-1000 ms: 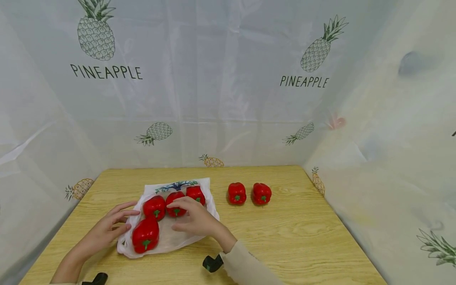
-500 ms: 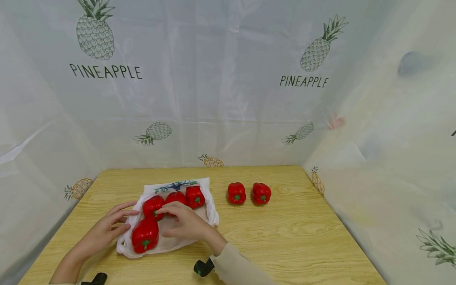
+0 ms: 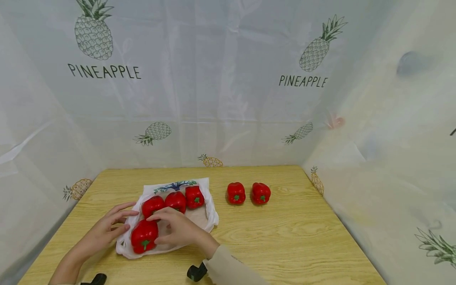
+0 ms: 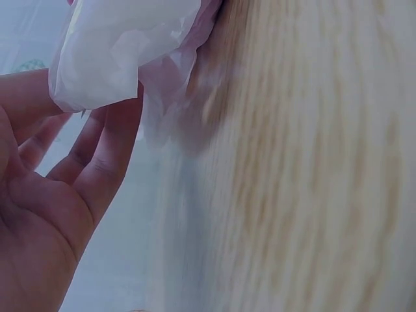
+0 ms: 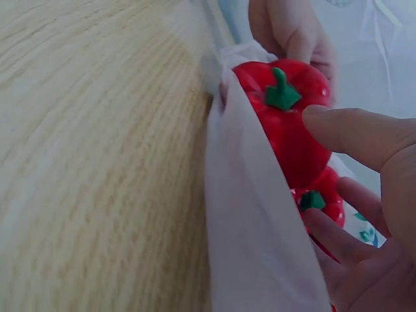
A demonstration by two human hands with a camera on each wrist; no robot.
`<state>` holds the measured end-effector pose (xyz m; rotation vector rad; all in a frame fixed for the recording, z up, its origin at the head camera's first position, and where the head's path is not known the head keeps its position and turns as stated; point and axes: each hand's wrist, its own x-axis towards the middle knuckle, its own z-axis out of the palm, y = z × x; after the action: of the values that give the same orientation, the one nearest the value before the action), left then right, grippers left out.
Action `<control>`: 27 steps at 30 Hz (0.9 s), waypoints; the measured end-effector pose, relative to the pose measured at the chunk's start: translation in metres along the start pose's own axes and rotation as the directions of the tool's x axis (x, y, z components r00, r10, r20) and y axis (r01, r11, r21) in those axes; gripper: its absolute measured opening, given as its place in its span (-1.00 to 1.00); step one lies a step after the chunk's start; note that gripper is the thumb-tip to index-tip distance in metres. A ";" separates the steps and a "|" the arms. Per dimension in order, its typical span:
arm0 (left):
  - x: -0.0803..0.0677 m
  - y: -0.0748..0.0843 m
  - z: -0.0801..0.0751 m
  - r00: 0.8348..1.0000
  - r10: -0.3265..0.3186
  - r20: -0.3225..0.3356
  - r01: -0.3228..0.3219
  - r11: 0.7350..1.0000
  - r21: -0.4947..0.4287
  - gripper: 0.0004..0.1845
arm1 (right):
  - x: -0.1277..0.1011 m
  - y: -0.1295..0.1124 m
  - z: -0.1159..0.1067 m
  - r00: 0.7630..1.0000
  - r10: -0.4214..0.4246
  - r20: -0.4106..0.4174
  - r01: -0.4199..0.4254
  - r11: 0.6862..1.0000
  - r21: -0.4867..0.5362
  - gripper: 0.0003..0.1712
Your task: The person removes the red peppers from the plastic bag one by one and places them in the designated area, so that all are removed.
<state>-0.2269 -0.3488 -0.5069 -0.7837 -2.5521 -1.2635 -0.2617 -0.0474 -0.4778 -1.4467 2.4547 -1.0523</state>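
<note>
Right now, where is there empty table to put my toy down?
Bare wood lies right of the two loose peppers, out to the table edge, and along the near right side. It is crowded at the white bag, where four peppers, the left hand and right hand meet.

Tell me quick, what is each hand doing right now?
Left hand: open, fingers straight, touching the edge of the white plastic bag.
Right hand: open, fingers spread over the front red pepper, gripping nothing.
</note>
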 end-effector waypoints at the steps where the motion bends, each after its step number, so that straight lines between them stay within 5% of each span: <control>1: 0.000 0.000 0.000 1.000 0.002 -0.001 -0.002 1.000 0.002 -0.59 | 0.000 0.000 0.001 1.000 0.002 0.002 -0.002 1.000 -0.001 -0.35; 16: 0.000 0.002 -0.002 0.999 -0.047 0.024 0.048 0.999 -0.016 -0.62 | 0.004 -0.003 0.020 0.999 0.023 0.022 -0.022 0.998 -0.053 -0.31; 27: -0.001 0.000 -0.001 1.000 -0.007 0.013 0.008 1.000 -0.023 -0.60 | 0.006 -0.002 0.029 0.999 0.025 -0.038 -0.028 0.997 -0.072 -0.36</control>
<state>-0.2261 -0.3500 -0.5070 -0.7900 -2.5573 -1.2968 -0.2513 -0.0675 -0.4969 -1.4233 2.5563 -1.0040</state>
